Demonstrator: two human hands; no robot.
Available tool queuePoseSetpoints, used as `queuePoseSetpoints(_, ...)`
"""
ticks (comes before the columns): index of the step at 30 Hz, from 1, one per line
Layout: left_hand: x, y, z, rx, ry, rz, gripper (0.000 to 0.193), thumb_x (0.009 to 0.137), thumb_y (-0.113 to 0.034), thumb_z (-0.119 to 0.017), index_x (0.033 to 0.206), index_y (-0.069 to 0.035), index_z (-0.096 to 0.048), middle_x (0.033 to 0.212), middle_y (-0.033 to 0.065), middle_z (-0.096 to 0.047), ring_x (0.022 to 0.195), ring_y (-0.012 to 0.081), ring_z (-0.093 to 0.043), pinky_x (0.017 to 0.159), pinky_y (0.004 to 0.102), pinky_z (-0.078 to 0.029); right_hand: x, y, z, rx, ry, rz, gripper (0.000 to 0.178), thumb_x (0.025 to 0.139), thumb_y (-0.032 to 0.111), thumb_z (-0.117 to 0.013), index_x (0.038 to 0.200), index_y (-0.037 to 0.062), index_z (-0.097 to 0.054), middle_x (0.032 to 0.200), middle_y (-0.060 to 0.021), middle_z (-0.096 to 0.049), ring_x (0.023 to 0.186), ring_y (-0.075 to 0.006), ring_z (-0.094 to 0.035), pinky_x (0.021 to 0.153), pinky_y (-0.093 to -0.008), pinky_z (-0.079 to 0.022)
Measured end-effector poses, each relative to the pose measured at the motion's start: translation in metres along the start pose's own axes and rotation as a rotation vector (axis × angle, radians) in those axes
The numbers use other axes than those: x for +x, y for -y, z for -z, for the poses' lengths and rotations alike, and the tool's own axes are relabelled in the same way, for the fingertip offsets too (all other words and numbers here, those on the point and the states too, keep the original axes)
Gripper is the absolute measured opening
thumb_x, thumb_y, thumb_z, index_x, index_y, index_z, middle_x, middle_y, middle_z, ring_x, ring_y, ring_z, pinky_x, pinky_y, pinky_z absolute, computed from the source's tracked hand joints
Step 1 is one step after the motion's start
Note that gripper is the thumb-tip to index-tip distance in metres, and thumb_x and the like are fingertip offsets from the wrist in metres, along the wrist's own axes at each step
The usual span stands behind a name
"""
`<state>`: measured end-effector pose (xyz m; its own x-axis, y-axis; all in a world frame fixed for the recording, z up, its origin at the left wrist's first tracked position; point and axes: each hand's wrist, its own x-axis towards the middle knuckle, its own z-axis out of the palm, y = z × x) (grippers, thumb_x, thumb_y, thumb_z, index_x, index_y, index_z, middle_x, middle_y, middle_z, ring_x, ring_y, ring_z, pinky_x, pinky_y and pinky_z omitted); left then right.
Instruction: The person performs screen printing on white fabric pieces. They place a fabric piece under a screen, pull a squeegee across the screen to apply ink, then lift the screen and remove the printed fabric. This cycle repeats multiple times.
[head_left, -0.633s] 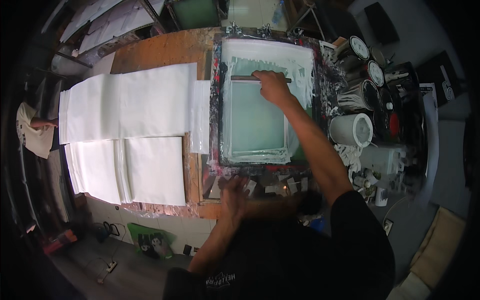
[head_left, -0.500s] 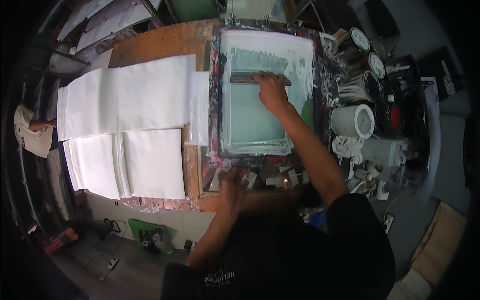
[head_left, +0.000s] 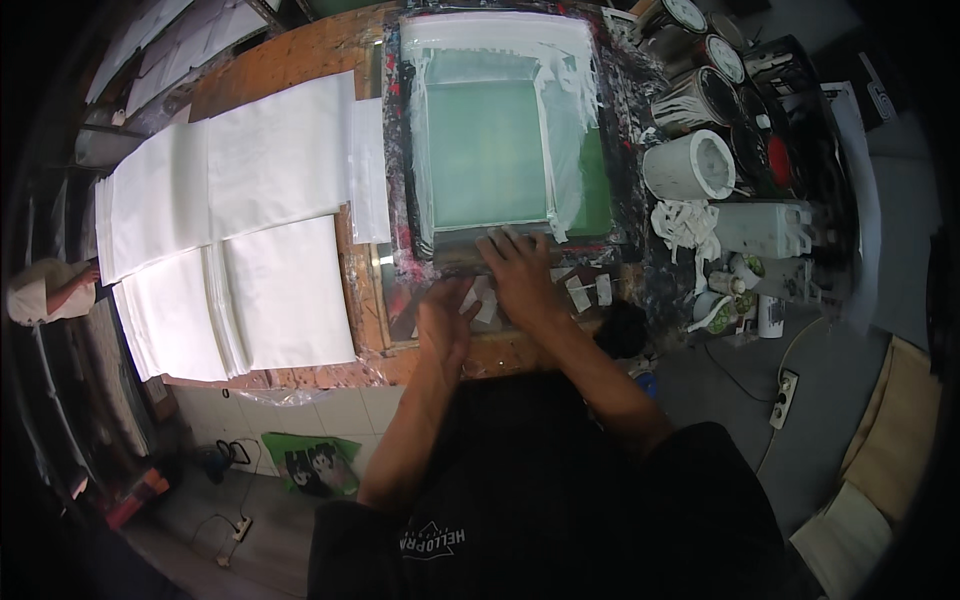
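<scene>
A dark squeegee [head_left: 452, 251] is held at the near edge of a green screen [head_left: 490, 155], which is laid flat on a wooden tabletop [head_left: 265, 65]. The squeegee is clasped by the right grip [head_left: 518, 265], with the fingers bent over it. The left grip [head_left: 445, 318] is loosely spread just beside it, with nothing seen in it; whether the squeegee is touched by it cannot be told. The screen's middle is smooth, while streaky white ink [head_left: 568, 100] is left along its right side. From this, a pass can be judged finished or nearly so, though the squeegee is not yet put down. White sheets [head_left: 280, 145] are stacked to the left, with no marks seen.
</scene>
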<state>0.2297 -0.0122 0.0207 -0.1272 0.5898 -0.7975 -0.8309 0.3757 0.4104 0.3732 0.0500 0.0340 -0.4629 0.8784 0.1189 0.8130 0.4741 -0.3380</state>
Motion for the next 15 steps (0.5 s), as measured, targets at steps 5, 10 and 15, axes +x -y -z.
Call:
queuePoseSetpoints(5,-0.009,-0.007,-0.007,-0.019,-0.011,0.006,0.015,0.091,-0.017,-0.052,0.099,-0.008,-0.06,0.111,0.0109,-0.062,0.119,0.0295,-0.057,0.104,0.0613,-0.036,0.011,-0.002,0.021,0.066,0.052,0.021,0.052,0.074,0.0,-0.069,0.125,0.0055,-0.06,0.127,-0.0142,-0.063,0.122,-0.0336,-0.056,0.103,-0.0529,-0.035)
queuePoseSetpoints(10,-0.04,-0.029,-0.027,-0.007,0.013,0.022,0.012,0.091,-0.013,-0.055,0.1,-0.008,-0.06,0.111,0.0115,-0.064,0.118,0.03,-0.058,0.103,0.0587,-0.04,0.02,0.009,0.059,0.007,-0.012,0.085,0.042,0.076,0.006,-0.065,0.117,0.0019,-0.062,0.121,-0.0166,-0.064,0.112,-0.0336,-0.058,0.097,-0.0494,-0.039)
queuePoseSetpoints(15,-0.089,-0.075,-0.067,-0.018,0.263,-0.121,0.016,0.094,-0.014,-0.056,0.106,-0.006,-0.061,0.113,0.012,-0.066,0.115,0.0307,-0.06,0.105,0.0521,-0.042,0.057,0.017,0.126,-0.05,-0.32,0.265,0.025,0.076,0.023,-0.063,0.09,0.0029,-0.061,0.088,-0.0145,-0.062,0.082,-0.0286,-0.059,0.072,-0.0434,-0.044)
